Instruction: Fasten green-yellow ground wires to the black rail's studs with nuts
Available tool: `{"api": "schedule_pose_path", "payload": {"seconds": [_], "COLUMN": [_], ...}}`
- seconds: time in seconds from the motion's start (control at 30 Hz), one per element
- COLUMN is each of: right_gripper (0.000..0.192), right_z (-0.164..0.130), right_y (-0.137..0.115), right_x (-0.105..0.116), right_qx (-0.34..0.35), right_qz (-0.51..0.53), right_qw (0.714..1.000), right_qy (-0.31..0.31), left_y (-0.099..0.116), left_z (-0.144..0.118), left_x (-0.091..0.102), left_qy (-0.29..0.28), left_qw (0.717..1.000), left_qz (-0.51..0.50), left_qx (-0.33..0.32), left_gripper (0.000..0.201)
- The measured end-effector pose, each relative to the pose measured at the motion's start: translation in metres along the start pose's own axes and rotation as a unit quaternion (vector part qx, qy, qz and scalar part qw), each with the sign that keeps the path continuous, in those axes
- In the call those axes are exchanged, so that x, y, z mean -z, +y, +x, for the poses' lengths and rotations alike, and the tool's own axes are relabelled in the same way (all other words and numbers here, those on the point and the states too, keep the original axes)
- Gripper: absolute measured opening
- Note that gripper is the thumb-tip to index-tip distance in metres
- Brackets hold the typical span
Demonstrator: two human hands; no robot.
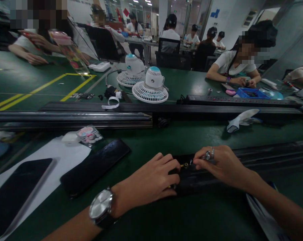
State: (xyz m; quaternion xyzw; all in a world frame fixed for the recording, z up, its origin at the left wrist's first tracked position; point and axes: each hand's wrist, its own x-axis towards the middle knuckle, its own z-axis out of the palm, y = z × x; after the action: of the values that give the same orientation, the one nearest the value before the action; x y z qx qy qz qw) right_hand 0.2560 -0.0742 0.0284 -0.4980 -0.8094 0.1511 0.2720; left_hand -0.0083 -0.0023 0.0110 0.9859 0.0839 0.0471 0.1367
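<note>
My left hand [153,175], with a watch on its wrist, is curled over the near end of a long black bar [201,179]. From its fingertips pokes a small gold-coloured ring-ended piece [185,165]; the rest of it is hidden by the fingers. Just to the right, my right hand [218,164] pinches a small shiny metal piece [191,162] between thumb and forefinger. That piece is close to the ring end, and whether they touch I cannot tell. Its kind is too small to make out.
Left of my hands lie a black slab-like case [96,167] and a phone [20,194] on white paper [73,154]. Long metal bars [91,117] cross the table ahead. Beyond stand two white fans [151,85]. A white glove [243,118] lies right; co-workers sit opposite.
</note>
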Motion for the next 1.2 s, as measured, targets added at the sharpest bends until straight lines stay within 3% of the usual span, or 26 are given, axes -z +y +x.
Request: {"api": "schedule_pose_path", "payload": {"seconds": [0.3, 0.4, 0.5, 0.53, 0.7, 0.93, 1.2], "right_gripper": [0.02, 0.018, 0.021, 0.022, 0.022, 0.019, 0.014], "right_z": [0.002, 0.003, 0.002, 0.002, 0.005, 0.009, 0.007], "right_y": [-0.007, -0.011, -0.014, -0.015, -0.008, 0.006, 0.017], "right_x": [-0.013, -0.003, 0.017, 0.024, 0.03, 0.009, 0.004], "right_qx": [-0.004, 0.017, 0.086, 0.095, 0.041, 0.004, -0.009], "right_qz": [-0.004, -0.024, -0.084, -0.094, -0.085, -0.113, -0.131], "right_qw": [1.0, 0.998, 0.98, 0.978, 0.99, 0.987, 0.986], "right_qy": [-0.02, -0.06, -0.157, -0.161, -0.105, -0.111, -0.1], "left_y": [0.0, 0.001, 0.001, 0.0, -0.003, 0.001, 0.002], "left_z": [0.003, 0.003, 0.001, 0.001, 0.001, 0.003, 0.003], "left_x": [-0.004, 0.002, 0.008, 0.01, 0.009, 0.004, -0.003], "left_qy": [-0.009, -0.01, -0.024, -0.028, -0.012, 0.011, 0.019], "left_qw": [1.0, 1.0, 0.997, 0.997, 0.996, 0.999, 0.999], "left_qz": [0.01, -0.024, -0.065, -0.075, -0.084, 0.028, 0.043], "left_qx": [-0.003, -0.008, -0.013, -0.014, -0.002, -0.017, -0.014], "left_gripper": [0.012, 0.004, 0.021, 0.026, 0.027, 0.012, 0.012]}}
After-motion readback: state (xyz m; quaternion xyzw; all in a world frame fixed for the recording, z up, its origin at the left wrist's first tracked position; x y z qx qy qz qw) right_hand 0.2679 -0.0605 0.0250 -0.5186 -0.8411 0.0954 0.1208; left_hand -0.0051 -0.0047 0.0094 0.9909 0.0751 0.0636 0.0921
